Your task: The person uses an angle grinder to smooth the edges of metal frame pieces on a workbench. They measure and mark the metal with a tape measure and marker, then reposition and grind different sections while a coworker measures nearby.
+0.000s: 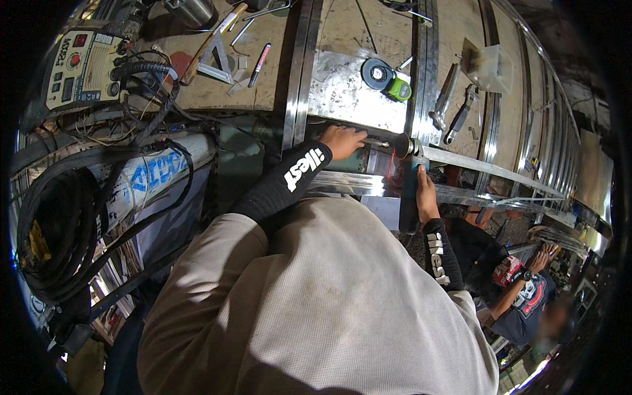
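Note:
My right hand (426, 195) is closed around the body of an angle grinder (419, 160) with a teal part near its head. The grinder's round disc (402, 146) faces left, toward my other hand. My left hand (344, 142) is closed on a short, thin metal piece (376, 143), whose end points at the disc; whether they touch I cannot tell. Both hands are at the near side of the metal frame (355, 182), and black sleeves cover my forearms. Beyond them a green angle grinder (397, 87) lies on a shiny metal sheet (336, 89).
A welding machine (82, 72) and coiled black cables (39, 237) stand left, beside a white cylinder (161, 171). A set square (217, 59) and a marker (260, 64) lie at the back. An adjustable wrench (462, 113) lies right. Another person (520, 289) works at lower right.

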A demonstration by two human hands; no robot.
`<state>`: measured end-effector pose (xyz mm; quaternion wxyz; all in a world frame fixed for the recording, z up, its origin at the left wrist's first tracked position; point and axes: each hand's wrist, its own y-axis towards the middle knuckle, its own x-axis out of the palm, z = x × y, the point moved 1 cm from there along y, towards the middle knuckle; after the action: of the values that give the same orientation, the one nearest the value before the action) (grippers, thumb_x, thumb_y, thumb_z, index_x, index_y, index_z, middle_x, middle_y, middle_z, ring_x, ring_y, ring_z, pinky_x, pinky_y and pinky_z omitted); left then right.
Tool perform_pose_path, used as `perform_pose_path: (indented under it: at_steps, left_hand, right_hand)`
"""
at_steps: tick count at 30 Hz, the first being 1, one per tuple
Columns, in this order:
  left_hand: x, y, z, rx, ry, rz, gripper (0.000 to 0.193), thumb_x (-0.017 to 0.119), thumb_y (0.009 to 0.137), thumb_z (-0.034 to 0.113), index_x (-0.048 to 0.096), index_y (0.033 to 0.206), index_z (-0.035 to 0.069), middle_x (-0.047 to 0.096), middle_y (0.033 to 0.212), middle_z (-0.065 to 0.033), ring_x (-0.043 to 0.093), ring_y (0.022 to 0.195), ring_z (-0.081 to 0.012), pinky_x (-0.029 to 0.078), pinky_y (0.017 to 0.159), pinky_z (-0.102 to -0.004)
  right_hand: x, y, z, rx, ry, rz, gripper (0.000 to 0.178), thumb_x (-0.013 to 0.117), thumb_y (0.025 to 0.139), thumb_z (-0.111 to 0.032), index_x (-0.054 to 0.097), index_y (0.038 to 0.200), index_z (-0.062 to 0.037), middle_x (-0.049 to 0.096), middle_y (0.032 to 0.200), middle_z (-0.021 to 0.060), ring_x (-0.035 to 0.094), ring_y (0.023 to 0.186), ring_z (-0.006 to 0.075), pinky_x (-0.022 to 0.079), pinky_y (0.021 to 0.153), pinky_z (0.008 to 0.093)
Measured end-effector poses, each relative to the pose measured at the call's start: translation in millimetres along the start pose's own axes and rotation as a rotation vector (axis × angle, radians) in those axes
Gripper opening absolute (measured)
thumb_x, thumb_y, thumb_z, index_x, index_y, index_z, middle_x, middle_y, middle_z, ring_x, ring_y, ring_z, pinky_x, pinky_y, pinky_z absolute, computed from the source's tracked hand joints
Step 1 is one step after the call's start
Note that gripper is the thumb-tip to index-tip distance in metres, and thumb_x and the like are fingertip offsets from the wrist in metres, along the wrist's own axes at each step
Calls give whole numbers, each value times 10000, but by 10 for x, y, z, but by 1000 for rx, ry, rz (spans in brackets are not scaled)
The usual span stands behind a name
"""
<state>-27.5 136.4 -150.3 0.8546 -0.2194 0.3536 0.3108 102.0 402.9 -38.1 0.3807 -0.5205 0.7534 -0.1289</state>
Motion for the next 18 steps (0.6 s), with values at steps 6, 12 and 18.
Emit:
perform_pose_path:
  at_steps: [6, 12, 18]
  left_hand:
    - [22, -10, -15, 11, -8, 1, 298, 549, 1032, 384, 576, 1211, 148, 703, 1051, -161, 706, 976, -392, 541, 812, -540]
    - [53, -6, -36, 39, -8, 72, 297, 554, 1025, 387, 593, 1201, 151, 711, 1024, -159, 708, 965, -389, 532, 811, -540]
    - [23, 5, -49, 34, -7, 22, 295, 548, 1031, 387, 582, 1198, 147, 706, 1023, -163, 705, 970, -386, 532, 816, -537]
  right_hand:
    - [-3, -102, -28, -8, -18, -24, 794, 500, 1049, -599, 565, 1362, 127, 647, 1262, 108, 560, 1134, 168, 402, 1032, 274]
    - [-1, -105, -28, 5, -37, -32, 781, 497, 1050, -599, 578, 1338, 122, 653, 1199, 97, 559, 1056, 159, 428, 980, 281]
    - [13, -122, -40, 1, -39, -22, 780, 489, 1053, -599, 578, 1335, 123, 656, 1201, 110, 567, 1059, 169, 434, 977, 285]
